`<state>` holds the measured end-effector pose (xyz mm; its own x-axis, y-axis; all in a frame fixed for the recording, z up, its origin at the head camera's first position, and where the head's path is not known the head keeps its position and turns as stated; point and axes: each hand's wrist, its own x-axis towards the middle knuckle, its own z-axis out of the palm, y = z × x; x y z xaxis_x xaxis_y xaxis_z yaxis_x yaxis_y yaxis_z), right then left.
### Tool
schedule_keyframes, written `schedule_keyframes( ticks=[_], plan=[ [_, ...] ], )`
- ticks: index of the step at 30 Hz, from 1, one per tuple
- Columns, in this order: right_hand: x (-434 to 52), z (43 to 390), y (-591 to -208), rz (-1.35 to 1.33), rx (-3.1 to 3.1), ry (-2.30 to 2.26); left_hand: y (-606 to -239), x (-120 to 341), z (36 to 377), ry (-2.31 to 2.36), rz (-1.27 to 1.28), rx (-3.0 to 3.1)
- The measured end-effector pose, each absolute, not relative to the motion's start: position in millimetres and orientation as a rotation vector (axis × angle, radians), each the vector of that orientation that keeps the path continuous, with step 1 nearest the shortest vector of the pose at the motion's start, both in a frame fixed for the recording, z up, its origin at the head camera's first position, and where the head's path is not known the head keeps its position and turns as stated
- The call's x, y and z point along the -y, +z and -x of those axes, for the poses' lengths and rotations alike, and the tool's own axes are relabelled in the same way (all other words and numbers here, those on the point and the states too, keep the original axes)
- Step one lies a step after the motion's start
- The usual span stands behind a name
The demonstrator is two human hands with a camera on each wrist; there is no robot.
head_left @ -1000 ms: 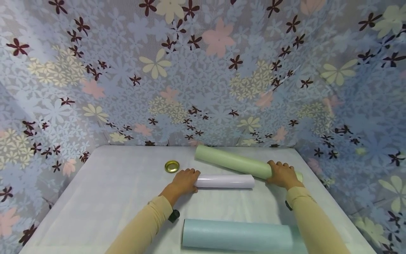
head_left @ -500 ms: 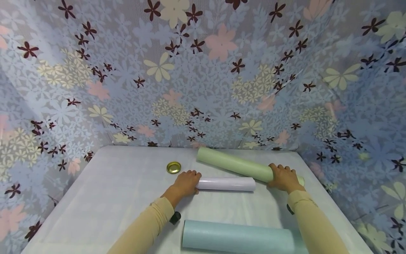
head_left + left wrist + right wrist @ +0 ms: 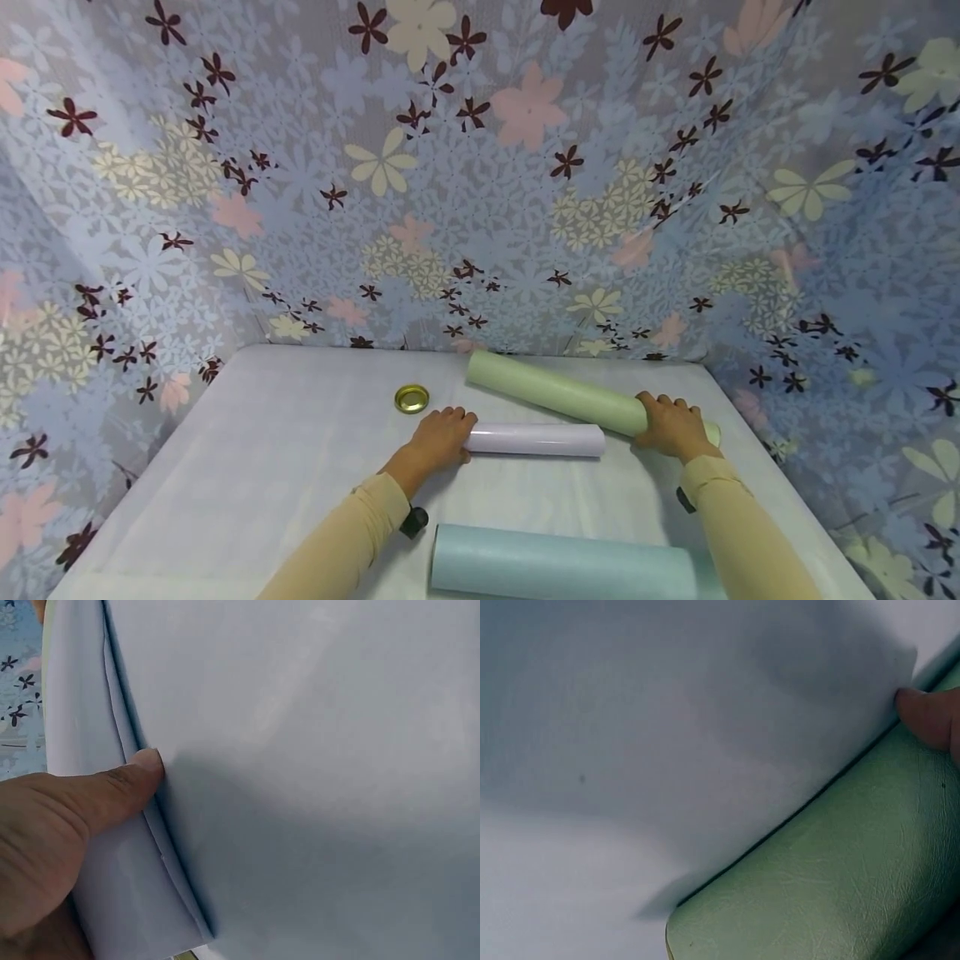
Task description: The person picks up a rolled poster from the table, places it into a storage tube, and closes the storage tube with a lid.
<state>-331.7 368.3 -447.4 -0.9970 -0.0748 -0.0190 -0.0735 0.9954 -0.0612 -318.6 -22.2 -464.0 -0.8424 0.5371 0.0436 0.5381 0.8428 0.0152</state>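
Note:
My left hand (image 3: 441,436) grips the left end of a white paper roll (image 3: 540,439) lying across the middle of the table; in the left wrist view the thumb (image 3: 112,791) presses on the white roll (image 3: 112,847). My right hand (image 3: 671,425) is curled over the right end of a pale green roll (image 3: 558,392) lying at a slant behind the white one. The right wrist view shows the green roll (image 3: 832,877) close up, with a fingertip (image 3: 930,716) on it.
A light blue roll (image 3: 562,562) lies near the table's front edge between my forearms. A small gold lid (image 3: 412,398) sits left of the rolls. The white table (image 3: 247,467) is walled by flowered cloth (image 3: 480,183) on three sides.
Both hands keep their hold on the rolls. Only the view has shifted slightly; the rolls lie where they were.

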Motion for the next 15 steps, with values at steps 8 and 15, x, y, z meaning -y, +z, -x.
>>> schedule_keyframes(
  ticks=[8, 15],
  plan=[
    [-364.2, 333.0, -450.6, 0.094, -3.145, -0.085, -463.5, 27.1, 315.3, -0.069, 0.868, 2.926],
    [-370.3, 334.3, -452.3, 0.072, -3.109, -0.090, -459.0, 29.7, 313.5, -0.076, 0.882, 2.921]
  ],
)
